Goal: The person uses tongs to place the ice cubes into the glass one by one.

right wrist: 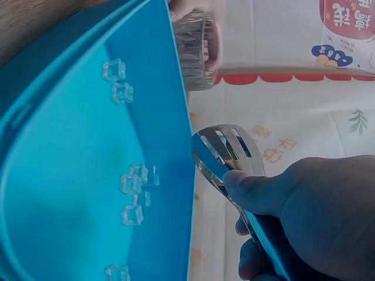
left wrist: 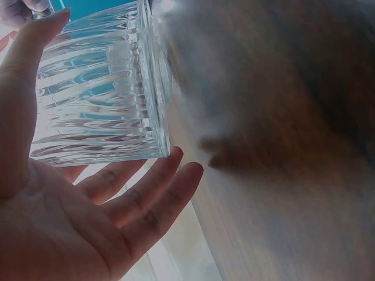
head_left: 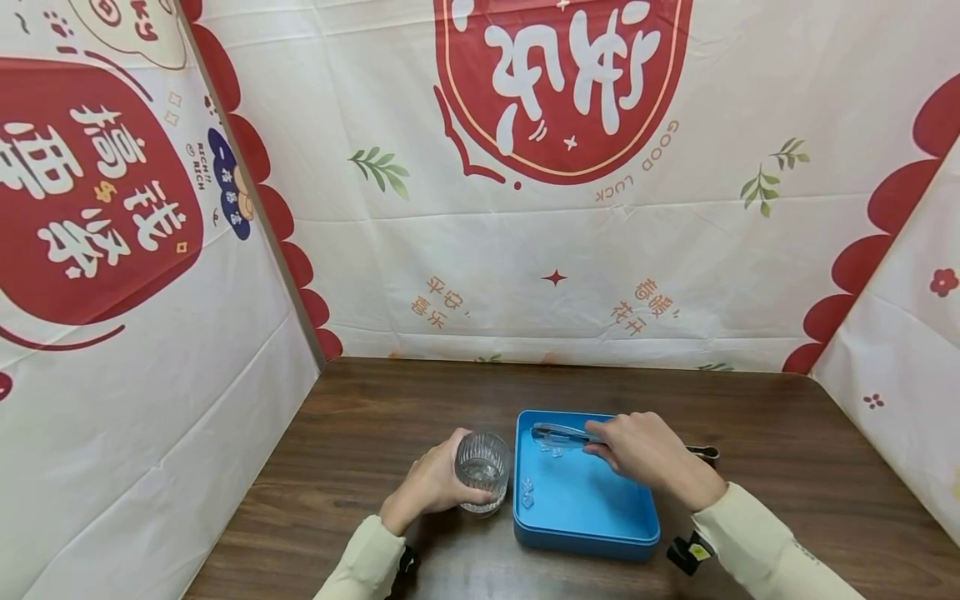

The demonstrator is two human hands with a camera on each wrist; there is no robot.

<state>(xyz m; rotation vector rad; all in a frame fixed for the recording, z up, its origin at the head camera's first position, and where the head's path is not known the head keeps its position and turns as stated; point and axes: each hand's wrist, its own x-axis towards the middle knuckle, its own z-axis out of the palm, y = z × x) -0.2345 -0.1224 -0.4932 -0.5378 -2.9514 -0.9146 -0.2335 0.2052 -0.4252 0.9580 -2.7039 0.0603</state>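
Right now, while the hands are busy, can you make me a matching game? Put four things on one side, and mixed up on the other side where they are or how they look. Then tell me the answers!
Things
1. glass
2. metal tongs
3. clear cubes
4. table

Places and looks
A. inside the blue box
B. brown, underneath the blue box
C. gripped by the right hand
D. held in the left hand

Right pairs
1-D, 2-C, 3-A, 4-B
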